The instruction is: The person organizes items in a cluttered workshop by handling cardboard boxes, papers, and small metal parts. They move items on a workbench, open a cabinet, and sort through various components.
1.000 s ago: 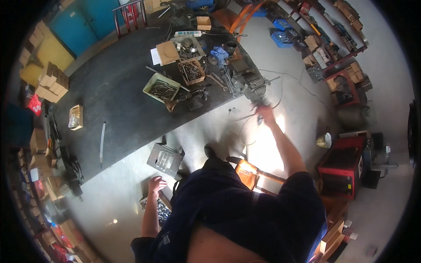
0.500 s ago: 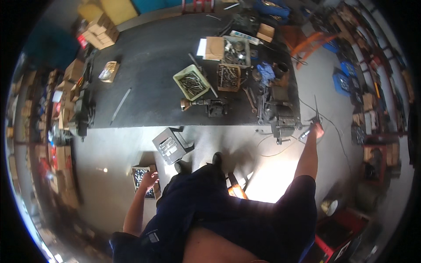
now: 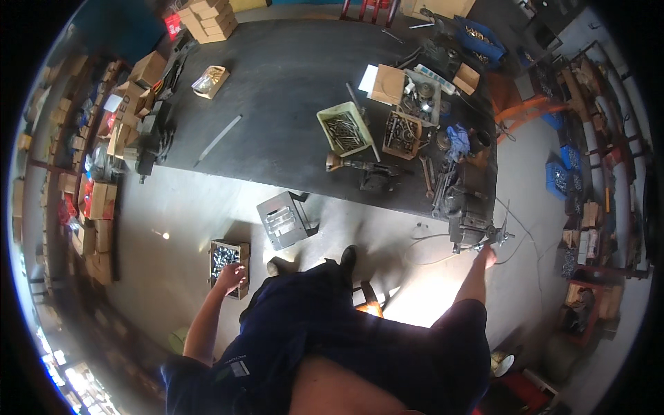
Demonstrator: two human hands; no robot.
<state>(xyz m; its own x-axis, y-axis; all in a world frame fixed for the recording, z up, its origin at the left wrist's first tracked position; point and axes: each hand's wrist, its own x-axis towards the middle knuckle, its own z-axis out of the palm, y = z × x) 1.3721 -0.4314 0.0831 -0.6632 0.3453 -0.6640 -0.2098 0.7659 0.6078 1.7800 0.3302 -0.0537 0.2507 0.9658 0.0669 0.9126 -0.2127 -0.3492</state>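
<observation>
Over a small open box (image 3: 238, 291) of shiny metal parts hangs my left hand (image 3: 232, 277), fingers loosely bent and apart, with nothing visible in them. Far to the right, my right hand (image 3: 488, 257) is closed around a slim metal tool (image 3: 477, 246) with a thin rod; its exact kind is too small to make out. That hand is beside the bench vise (image 3: 469, 225) at the workbench's right front corner. Whether the tool touches the vise cannot be told.
The dark workbench (image 3: 270, 90) carries a pale bin (image 3: 344, 130) of metal pins, a carton (image 3: 402, 135) of parts, and wrenches (image 3: 428, 176). A grey metal stool (image 3: 281, 220) stands before it. A cable (image 3: 432, 261) lies on the floor; shelves (image 3: 602, 152) line the right.
My right hand has moved back toward me with the tool, close beside the vise. The left hand stays over the box of parts. The whole view has turned somewhat.
</observation>
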